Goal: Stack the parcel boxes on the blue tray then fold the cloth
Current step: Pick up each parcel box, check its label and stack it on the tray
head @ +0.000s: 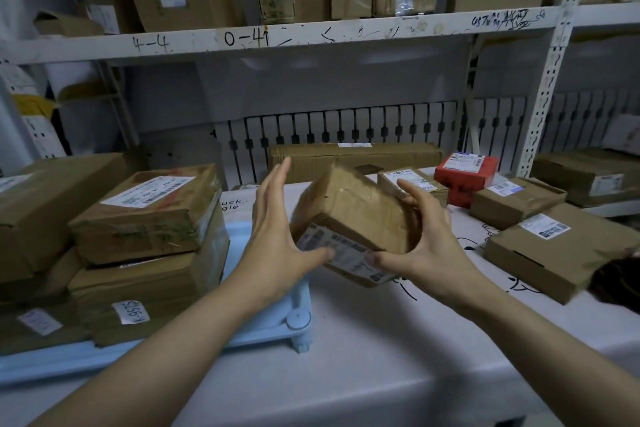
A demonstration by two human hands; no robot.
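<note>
A brown taped parcel box (353,215) with a white label on its near face hangs tilted above the table. My left hand (277,239) presses its left side with the thumb under the label. My right hand (422,243) clasps its right side. Left of it, the light blue tray (270,315) carries a stack of brown parcels (145,218). The white cloth (381,340), printed with black drawings, lies spread over the table under everything.
Loose parcels lie on the cloth at the right: a flat brown one (557,246), a smaller brown one (516,198), a red box (465,173) and a long carton (353,158) at the back. A white metal shelf (311,35) with more cartons runs overhead.
</note>
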